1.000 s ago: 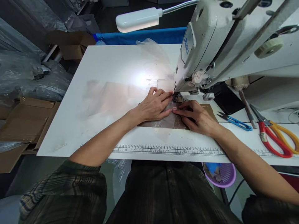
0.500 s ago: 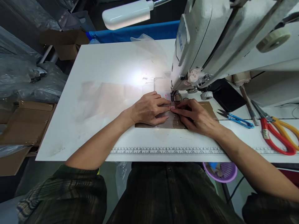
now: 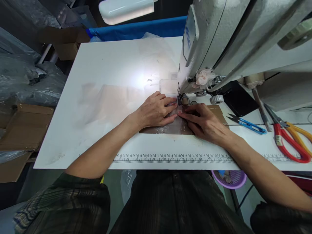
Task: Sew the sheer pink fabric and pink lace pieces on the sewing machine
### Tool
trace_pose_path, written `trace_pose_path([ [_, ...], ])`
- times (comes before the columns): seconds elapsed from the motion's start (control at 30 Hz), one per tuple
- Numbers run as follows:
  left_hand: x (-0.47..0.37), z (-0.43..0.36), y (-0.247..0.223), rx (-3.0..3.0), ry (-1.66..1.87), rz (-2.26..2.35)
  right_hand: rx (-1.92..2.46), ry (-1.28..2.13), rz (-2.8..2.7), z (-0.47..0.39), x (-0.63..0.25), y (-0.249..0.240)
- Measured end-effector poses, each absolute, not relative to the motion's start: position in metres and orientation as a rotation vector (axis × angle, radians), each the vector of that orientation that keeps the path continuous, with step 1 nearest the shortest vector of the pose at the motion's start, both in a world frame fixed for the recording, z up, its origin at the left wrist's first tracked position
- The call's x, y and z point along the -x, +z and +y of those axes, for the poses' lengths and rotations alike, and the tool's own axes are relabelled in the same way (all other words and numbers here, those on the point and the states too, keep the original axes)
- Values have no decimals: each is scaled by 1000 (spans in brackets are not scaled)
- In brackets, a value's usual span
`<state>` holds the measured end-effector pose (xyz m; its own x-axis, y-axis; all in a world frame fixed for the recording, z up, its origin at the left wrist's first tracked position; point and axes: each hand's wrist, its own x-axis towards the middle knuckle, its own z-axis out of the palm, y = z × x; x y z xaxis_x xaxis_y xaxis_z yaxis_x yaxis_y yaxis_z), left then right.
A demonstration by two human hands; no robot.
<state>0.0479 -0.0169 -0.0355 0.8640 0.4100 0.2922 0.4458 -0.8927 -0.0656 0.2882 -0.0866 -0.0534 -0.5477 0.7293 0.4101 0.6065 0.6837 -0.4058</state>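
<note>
Sheer pale fabric [image 3: 170,129] lies over a brown patch of the white table, under the needle area of a sewing machine [image 3: 195,48]. My left hand [image 3: 158,110] rests flat on this fabric, fingers spread, tips just left of the presser foot [image 3: 180,99]. Close on its right, my right hand [image 3: 203,122] has thumb and index finger together at a small pinkish-white piece [image 3: 179,112] in front of the foot. The fingertips hide part of that piece.
Blue snips [image 3: 248,125], red-and-yellow-handled scissors [image 3: 290,138] and a black flat object [image 3: 239,99] lie right of my hands. A ruler strip [image 3: 165,158] runs along the front edge. A lamp [image 3: 126,11] hangs at the back; cardboard boxes [image 3: 26,126] stand left.
My left hand's fingers have shifted slightly up on the fabric, near the foot. My right hand stays at the small piece. The whole view has moved a little.
</note>
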Motion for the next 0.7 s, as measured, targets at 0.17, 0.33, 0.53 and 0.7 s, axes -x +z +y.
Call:
trace_pose_path([
  [0.17, -49, -14, -38, 2872, -446, -736, 1034, 269, -2341, -87, -289, -57],
  [0.33, -48, -10, -41, 2893, -438, -780, 1064, 342, -2260, -85, -289, -52],
  [0.53, -40, 0, -31, 2982, -507, -785, 1278, 520, -1997, -77, -293, -45],
  [0.7, -30, -14, -5, 3066, -568, -787, 1279, 531, -1942, -74, -294, -48],
])
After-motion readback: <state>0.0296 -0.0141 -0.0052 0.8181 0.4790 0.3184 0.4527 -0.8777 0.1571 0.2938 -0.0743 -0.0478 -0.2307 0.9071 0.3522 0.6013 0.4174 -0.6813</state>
